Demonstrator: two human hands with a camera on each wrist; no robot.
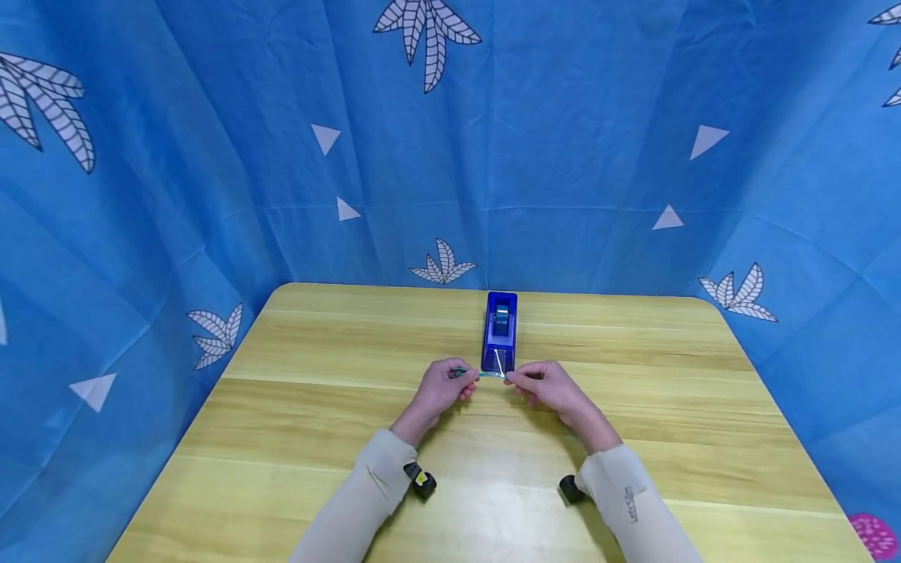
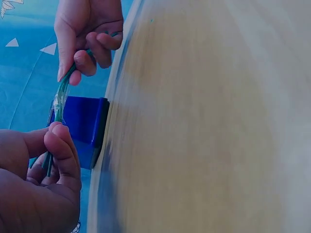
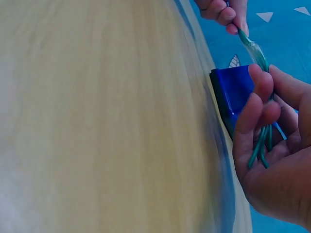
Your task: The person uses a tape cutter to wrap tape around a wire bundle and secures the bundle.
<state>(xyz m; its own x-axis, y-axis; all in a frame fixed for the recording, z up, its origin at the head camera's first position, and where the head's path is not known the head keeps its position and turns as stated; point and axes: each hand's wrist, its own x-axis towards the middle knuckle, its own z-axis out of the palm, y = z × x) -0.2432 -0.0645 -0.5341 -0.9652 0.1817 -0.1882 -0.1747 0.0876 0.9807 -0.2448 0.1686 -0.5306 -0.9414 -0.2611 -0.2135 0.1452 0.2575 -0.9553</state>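
A thin bundle of green cords (image 1: pixel 489 374) stretches between both hands in front of a blue tape dispenser (image 1: pixel 490 336). Clear tape (image 3: pixel 254 52) is wrapped around the bundle's middle, shiny and crinkled. My left hand (image 1: pixel 439 387) pinches one end between thumb and fingertips, and loose cord ends show below its fingers in the left wrist view. My right hand (image 1: pixel 556 389) pinches the other side, with several cord ends (image 3: pixel 262 148) lying against its palm. In the head view, whether the glossy strip at the dispenser's front joins the bundle I cannot tell.
The dispenser stands near the far edge of a light wooden table (image 1: pixel 317 407), its tape roll (image 1: pixel 501 315) towards the back. A blue patterned curtain (image 1: pixel 563 156) hangs behind and at both sides. Small black cameras (image 1: pixel 422 485) are worn at the wrists.
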